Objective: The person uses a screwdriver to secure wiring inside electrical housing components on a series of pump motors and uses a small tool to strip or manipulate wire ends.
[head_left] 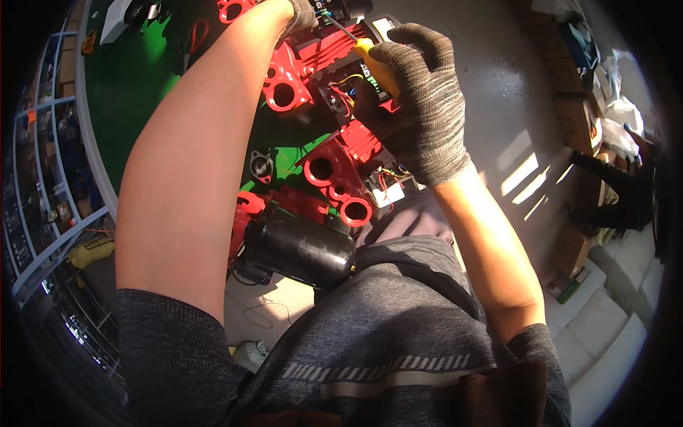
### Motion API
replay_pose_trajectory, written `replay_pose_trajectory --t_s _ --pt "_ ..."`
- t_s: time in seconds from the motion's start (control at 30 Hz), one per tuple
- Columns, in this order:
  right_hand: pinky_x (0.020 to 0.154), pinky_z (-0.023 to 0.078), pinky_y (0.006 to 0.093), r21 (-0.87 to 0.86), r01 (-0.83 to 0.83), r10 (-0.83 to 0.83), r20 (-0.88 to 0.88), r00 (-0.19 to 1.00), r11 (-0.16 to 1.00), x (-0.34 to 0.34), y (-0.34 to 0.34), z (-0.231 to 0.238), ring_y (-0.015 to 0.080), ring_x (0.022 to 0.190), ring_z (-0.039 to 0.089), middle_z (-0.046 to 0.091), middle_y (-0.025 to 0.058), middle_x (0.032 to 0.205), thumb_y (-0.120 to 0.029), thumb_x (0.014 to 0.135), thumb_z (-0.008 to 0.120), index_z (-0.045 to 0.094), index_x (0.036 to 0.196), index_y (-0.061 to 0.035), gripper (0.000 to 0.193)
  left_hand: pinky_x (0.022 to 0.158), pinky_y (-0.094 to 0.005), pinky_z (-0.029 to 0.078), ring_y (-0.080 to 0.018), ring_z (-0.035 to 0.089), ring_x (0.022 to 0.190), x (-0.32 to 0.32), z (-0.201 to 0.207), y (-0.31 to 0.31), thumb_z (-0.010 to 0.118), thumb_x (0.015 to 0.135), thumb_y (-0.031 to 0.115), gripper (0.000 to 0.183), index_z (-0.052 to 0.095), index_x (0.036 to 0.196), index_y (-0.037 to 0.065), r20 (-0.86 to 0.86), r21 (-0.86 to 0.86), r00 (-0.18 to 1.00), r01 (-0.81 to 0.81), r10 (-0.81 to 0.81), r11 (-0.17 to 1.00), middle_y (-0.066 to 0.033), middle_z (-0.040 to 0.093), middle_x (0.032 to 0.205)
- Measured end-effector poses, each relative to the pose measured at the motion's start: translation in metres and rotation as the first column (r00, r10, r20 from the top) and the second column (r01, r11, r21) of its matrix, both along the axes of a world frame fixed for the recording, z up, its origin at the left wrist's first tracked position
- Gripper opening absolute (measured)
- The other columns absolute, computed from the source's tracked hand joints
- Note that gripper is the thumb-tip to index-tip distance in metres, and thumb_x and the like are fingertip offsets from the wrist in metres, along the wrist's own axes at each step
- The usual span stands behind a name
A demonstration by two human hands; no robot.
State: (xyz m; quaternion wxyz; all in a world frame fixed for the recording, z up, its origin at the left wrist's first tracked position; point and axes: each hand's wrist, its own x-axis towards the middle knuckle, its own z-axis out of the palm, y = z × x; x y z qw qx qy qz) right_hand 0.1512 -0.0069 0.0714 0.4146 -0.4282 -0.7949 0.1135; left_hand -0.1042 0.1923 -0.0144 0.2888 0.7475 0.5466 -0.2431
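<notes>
My right hand, in a grey-brown knit glove, is closed round the yellow handle of a screwdriver. Its thin shaft slants up and left to a dark block with green terminals at the top edge. Beside that tip is my left hand, gloved alike; the frame edge and my forearm hide its fingers. Below the screwdriver, a red pump casting with round ports joins an open wiring box with red, yellow and blue wires. Nearer me, a second red pump casting has loose wires at a white piece.
A black cylindrical tank lies close to my waist. On the green bench top are a small oval metal flange and red-handled pliers or scissors. Blue shelving stands left; cardboard boxes and bags line the right.
</notes>
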Motion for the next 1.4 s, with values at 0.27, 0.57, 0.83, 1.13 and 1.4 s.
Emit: replay_pose_trajectory --t_s 0.27,0.57,0.83,1.13,1.4 --pt "0.072 0.059 0.0395 -0.008 0.067 -0.067 -0.094 0.993 0.998 -0.004 0.003 -0.004 0.0334 0.09 0.068 0.059 0.0142 0.115 -0.007 0.079 0.077 0.062 0.111 -0.0127 0.036 0.065 -0.0339 0.057 -0.0183 0.072 0.074 0.003 0.005 -0.018 0.065 0.084 0.017 0.02 0.076 0.101 0.018 -0.037 0.041 0.993 0.11 -0.109 0.993 -0.0035 0.074 0.082" --pt "0.065 0.058 0.0402 -0.078 0.118 -0.122 -0.056 0.991 0.99 0.001 0.004 -0.011 0.0319 0.081 0.069 0.058 0.014 0.118 -0.014 0.079 0.078 0.063 0.11 -0.0143 0.035 0.065 -0.034 0.056 -0.0183 0.072 0.073 0.009 0.013 -0.026 0.065 0.084 0.018 0.02 0.076 0.1 0.018 -0.064 0.069 0.981 0.186 -0.182 0.98 -0.0036 0.074 0.082" --pt "0.082 0.052 0.048 0.134 -0.083 0.099 -0.114 0.988 0.987 0.002 0.012 -0.001 0.0397 0.096 0.061 0.063 0.0179 0.111 -0.01 0.062 0.079 0.067 0.103 -0.0101 0.043 0.064 -0.0341 0.056 -0.0182 0.071 0.072 0.014 0.017 -0.031 0.065 0.084 0.018 0.019 0.076 0.099 0.017 -0.079 0.085 0.973 0.225 -0.219 0.971 -0.0037 0.073 0.081" --pt "0.069 0.054 0.0287 -0.067 -0.024 0.016 -0.114 0.993 0.997 0.002 0.003 0.005 0.0223 0.083 0.064 0.06 0.0134 0.106 0.001 0.076 0.075 0.063 0.115 -0.0143 0.043 0.063 -0.0342 0.056 -0.0182 0.071 0.071 0.016 0.021 -0.034 0.065 0.084 0.018 0.019 0.077 0.098 0.017 -0.086 0.09 0.963 0.261 -0.254 0.961 -0.0037 0.073 0.08" --pt "0.071 0.056 0.0298 -0.071 0.02 -0.034 -0.21 0.977 0.997 0.0 0.0 -0.001 0.0293 0.082 0.066 0.061 0.015 0.105 0.003 0.072 0.074 0.062 0.11 -0.0138 0.043 0.062 -0.0343 0.056 -0.0181 0.071 0.07 0.02 0.026 -0.035 0.065 0.084 0.018 0.018 0.077 0.098 0.017 -0.086 0.104 0.956 0.289 -0.281 0.952 -0.0038 0.073 0.079"
